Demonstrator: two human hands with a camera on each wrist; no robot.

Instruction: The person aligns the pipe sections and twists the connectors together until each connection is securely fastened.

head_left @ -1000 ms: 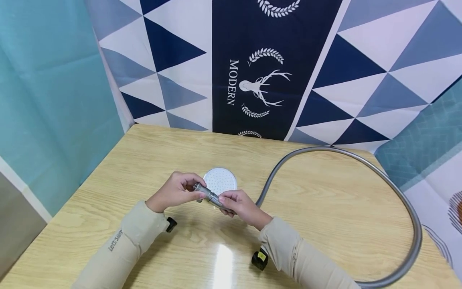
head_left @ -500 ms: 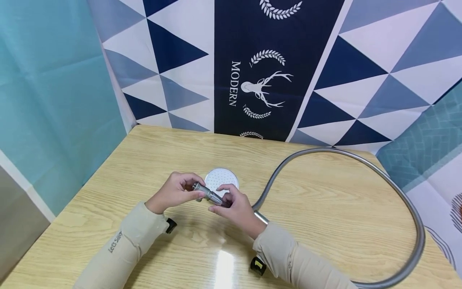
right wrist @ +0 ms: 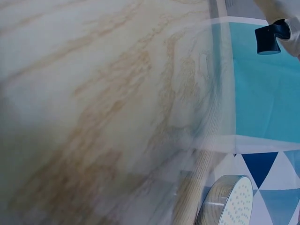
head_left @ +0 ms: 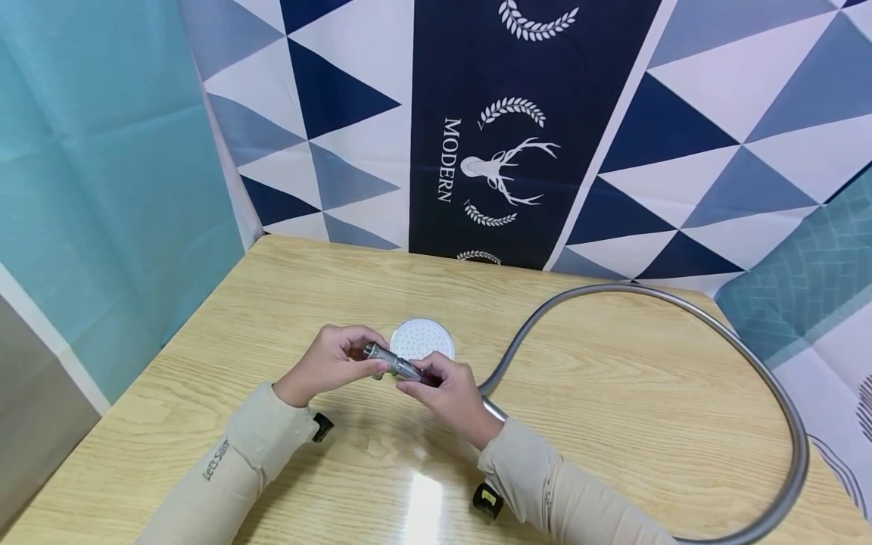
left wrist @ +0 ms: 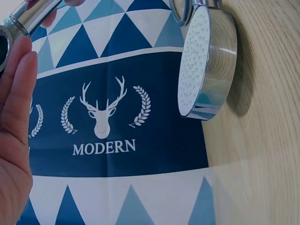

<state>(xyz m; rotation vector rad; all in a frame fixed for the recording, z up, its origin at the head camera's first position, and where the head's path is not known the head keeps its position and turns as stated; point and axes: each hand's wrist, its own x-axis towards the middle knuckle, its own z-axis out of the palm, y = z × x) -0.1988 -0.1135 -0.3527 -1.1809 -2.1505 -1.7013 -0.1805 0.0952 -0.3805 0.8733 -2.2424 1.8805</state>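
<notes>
My left hand point(head_left: 330, 365) holds a chrome cylindrical fitting point(head_left: 381, 356), pinched between thumb and fingers just above the table. At the fitting's right end, my right hand point(head_left: 451, 395) pinches a tapered chrome hose end point(head_left: 407, 370) lined up with it. The grey shower hose point(head_left: 654, 289) runs in behind the right hand, where its last stretch is hidden. A round shower head point(head_left: 422, 337) lies behind the hands, its white nozzle face visible. In the left wrist view, the fitting point(left wrist: 29, 19) shows an open round mouth near the fingers point(left wrist: 21, 89).
The hose makes a wide loop over the right side of the wooden table point(head_left: 306, 288). A silver tube point(head_left: 493, 409) shows beside the right wrist. Patterned cloth point(head_left: 354, 91) hangs at the back, and a teal cloth point(head_left: 116, 166) at the left.
My right hand loosened its fingers from the hose end, shifted slightly, and now pinches it again. The left hand has kept its hold on the fitting. The head view has shifted slightly.
</notes>
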